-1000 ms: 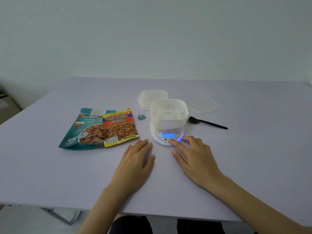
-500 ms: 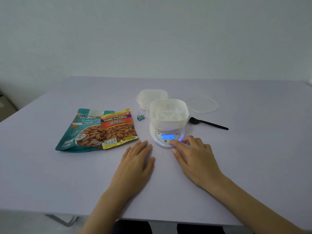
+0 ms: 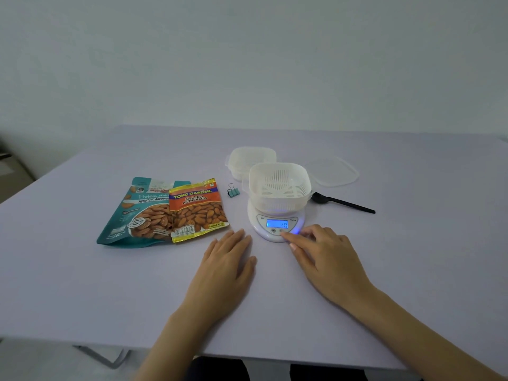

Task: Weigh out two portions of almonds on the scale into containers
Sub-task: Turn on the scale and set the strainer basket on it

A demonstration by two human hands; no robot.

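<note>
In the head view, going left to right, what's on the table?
Teal roasted-almond pouch → orange-and-yellow salted-almond packet → small teal binder clip → round white digital scale carrying a white slotted plastic basket → black plastic spoon.

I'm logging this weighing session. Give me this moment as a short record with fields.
scale: white, display lit blue
on scale: white slotted container, no almonds in it
almond bags: teal bag and orange bag flat on table, orange overlapping teal
left hand: flat on table
right hand: index fingertip on scale's front panel
around scale: second container, clear lid, black spoon, binder clip
</note>
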